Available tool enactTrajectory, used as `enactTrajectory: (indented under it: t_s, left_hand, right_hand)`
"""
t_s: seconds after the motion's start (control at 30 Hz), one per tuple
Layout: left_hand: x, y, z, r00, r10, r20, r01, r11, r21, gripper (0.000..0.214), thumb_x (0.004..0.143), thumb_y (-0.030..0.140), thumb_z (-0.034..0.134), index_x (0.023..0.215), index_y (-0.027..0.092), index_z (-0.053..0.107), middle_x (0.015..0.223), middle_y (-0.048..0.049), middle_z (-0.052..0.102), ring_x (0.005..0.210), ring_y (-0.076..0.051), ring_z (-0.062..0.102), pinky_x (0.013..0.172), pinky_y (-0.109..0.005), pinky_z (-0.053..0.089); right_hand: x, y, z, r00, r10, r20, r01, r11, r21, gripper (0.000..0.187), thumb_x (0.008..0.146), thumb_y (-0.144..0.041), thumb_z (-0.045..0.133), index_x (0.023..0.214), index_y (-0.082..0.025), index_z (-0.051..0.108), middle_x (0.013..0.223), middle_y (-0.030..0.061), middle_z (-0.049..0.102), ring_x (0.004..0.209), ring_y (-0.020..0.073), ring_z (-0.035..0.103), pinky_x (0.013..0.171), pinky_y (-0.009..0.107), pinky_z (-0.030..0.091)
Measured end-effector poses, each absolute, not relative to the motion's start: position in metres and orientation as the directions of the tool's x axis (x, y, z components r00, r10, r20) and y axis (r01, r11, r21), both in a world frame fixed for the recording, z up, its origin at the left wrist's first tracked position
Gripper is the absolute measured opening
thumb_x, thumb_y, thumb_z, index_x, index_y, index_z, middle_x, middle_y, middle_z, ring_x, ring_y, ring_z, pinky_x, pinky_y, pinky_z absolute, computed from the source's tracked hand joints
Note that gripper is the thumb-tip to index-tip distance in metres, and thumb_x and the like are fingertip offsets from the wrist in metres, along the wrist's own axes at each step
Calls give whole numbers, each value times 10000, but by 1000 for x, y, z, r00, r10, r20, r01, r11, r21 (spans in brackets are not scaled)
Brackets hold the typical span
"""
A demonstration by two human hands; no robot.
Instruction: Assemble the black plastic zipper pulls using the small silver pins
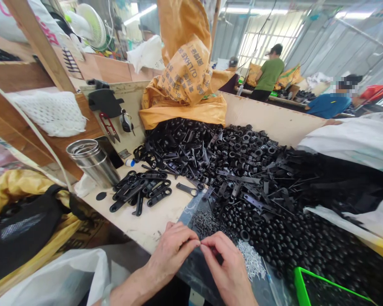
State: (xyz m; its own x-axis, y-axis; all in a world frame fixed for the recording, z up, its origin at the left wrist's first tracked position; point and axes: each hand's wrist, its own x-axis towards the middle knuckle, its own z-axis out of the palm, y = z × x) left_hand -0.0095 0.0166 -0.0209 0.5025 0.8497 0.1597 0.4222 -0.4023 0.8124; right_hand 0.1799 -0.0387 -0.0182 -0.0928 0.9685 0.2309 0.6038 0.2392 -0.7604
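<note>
My left hand [174,244] and my right hand [225,259] meet fingertip to fingertip above the front edge of the table. Both are pinched closed; whatever sits between the fingertips is too small to make out. Just beyond them lies a heap of small dark screws [207,223]. Beside my right hand is a pile of silvery pins or screws [252,259]. Flat black lever-like parts [142,189] lie in a cluster to the left, with a single one [187,189] apart from them. Black balls [293,244] spread out on the right.
A large mound of black plastic parts [191,148] fills the back, under an orange sack [191,76]. A steel tumbler [94,163] and a phone [110,152] stand at left. Red snips [107,125] hang on the board. A green-rimmed tray [301,289] is front right. Several people work beyond.
</note>
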Motion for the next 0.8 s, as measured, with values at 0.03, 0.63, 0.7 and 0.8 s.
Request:
enactTrajectory:
  t_s: [0.03, 0.63, 0.7, 0.8]
  left_hand:
    - [-10, 16, -21, 498, 855, 144, 422, -383, 822, 149, 1000, 206, 612, 865, 216, 675, 847, 35, 717, 830, -173, 625, 828, -330, 380]
    - [-17, 18, -15, 467, 883, 54, 466, -298, 833, 185, 1004, 243, 583, 834, 212, 651, 835, 22, 689, 856, -188, 599, 876, -354, 362]
    - [-19, 16, -10, 412, 911, -9, 493, -215, 843, 169, 989, 263, 597, 847, 227, 681, 844, 18, 699, 878, -201, 606, 888, -359, 363]
    - [-20, 8, -1, 342, 933, -115, 467, -63, 882, 189, 976, 312, 581, 851, 237, 702, 868, 2, 710, 887, -215, 615, 859, -345, 395]
  right_hand:
    - [180, -38, -18, -91, 975, 202, 577, 217, -787, 189, 1047, -314, 528, 918, -258, 654, 875, -8, 648, 787, 148, 625, 713, 247, 464]
    - [186, -33, -24, -27, 963, 267, 739, 199, -643, 253, 1045, -441, 544, 989, -270, 722, 814, -14, 659, 646, 139, 627, 598, 244, 450]
    - [189, -37, -25, -74, 929, 364, 835, 257, -487, 264, 1072, -416, 488, 1052, -267, 706, 832, -5, 669, 680, 148, 667, 623, 253, 461]
    - [190, -48, -26, -112, 916, 386, 856, 286, -430, 282, 1096, -366, 432, 1003, -261, 676, 826, -7, 668, 708, 138, 688, 647, 238, 482]
